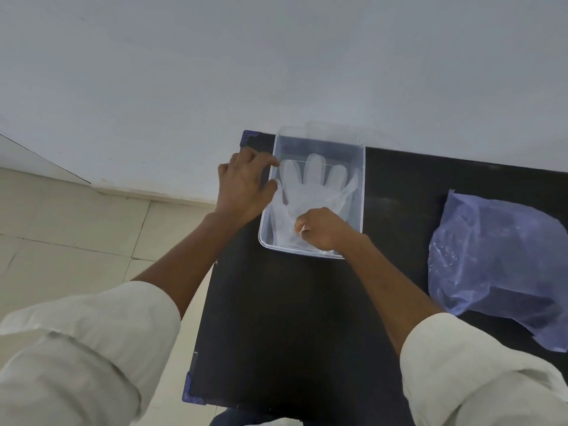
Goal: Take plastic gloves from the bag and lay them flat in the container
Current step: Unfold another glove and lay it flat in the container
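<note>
A clear plastic container (362, 179) stands at the far left part of the black table. Inside it a translucent plastic glove (313, 186) lies spread out, fingers pointing away from me. My left hand (246, 186) is at the container's left rim, thumb and forefinger pinching the glove's edge near its outer finger. My right hand (321, 230) is inside the container at the near end, fingertips pinched on the glove's cuff. A blue plastic bag (498, 259) lies at the right, apart from both hands.
The black table (292, 327) has blue corner guards (189, 392) on its left side. A pale wall rises right behind the table. Beige tiled floor (76, 229) lies to the left of the table.
</note>
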